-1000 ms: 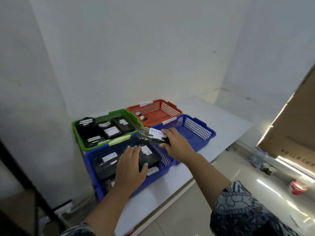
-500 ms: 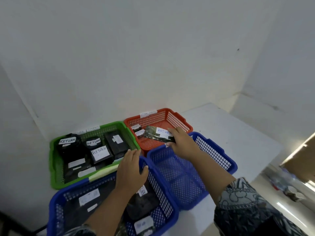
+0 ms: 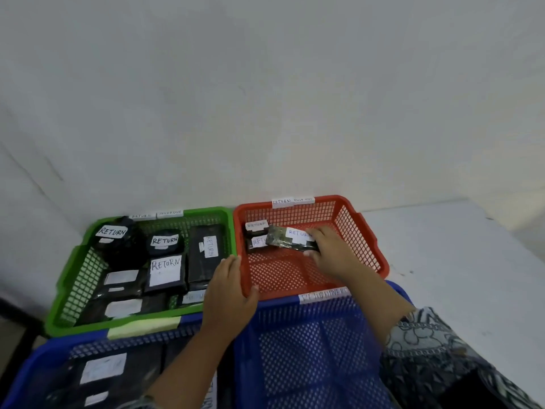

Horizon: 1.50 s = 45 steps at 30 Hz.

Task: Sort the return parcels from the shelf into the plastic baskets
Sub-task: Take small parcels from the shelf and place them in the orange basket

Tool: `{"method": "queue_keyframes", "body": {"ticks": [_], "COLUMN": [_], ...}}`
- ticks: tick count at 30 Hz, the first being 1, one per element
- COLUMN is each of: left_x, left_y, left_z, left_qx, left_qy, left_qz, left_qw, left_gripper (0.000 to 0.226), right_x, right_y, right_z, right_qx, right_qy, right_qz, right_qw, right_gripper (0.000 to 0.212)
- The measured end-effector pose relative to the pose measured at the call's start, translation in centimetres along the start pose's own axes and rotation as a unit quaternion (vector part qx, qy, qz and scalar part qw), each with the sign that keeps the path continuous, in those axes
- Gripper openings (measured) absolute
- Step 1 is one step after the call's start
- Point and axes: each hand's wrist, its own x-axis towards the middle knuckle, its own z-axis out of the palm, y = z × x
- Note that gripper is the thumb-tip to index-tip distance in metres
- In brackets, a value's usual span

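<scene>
While the right hand (image 3: 333, 255) grips a labelled parcel (image 3: 284, 239) inside the red basket (image 3: 352, 231), beside two other parcels (image 3: 256, 235) at its far left, the left hand (image 3: 228, 293) rests open-fingered on that basket's near left corner.

Green basket (image 3: 66, 273) 10 o'clock, red basket (image 3: 330, 199) 12, blue baskets (image 3: 309, 349) 6 and 7. Parcels (image 3: 203, 261) black, labels (image 3: 165, 240) white. Sleeve (image 3: 424, 343) grey-black floral.

The back-left basket (image 3: 70, 270) holds many parcels (image 3: 165, 274), the back-right basket (image 3: 368, 246) three; two more baskets (image 3: 309, 349) stand in front
</scene>
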Motion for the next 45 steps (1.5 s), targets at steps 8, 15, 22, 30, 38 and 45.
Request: {"method": "queue_keyframes", "body": {"ticks": [8,15,22,30,38,45], "left_x": [0.6,0.4,0.4,0.3,0.3,0.3], "left_y": [0.1,0.0,-0.2,-0.2,-0.2,-0.1], "left_z": [3.2,3.9,4.1,4.1,4.1,3.9], "left_qx": [0.022,0.057,0.061,0.063,0.057,0.058], "left_qy": [0.011,0.048,0.051,0.052,0.052,0.053], "left_qz": [-0.049,-0.045,-0.037,-0.034,-0.039,-0.034], "left_qw": [0.998,0.996,0.996,0.996,0.996,0.996], "left_gripper": [0.074,0.076,0.074,0.076,0.076,0.076], "right_x": [7.2,10.3,11.2,10.8,10.8,11.0], "right_y": [5.7,8.3,7.9,8.5,9.6,9.4], "right_z": [2.4,4.7,6.3,7.2,7.3,7.5], "right_qx": [-0.012,-0.046,-0.054,0.011,-0.056,-0.051], "right_qy": [-0.031,-0.057,-0.033,0.014,0.006,0.015], "right_qz": [-0.046,-0.046,-0.030,-0.012,-0.034,-0.028], "right_qw": [0.998,0.996,0.998,1.000,0.998,0.998], "right_gripper": [0.056,0.057,0.056,0.056,0.059,0.055]}}
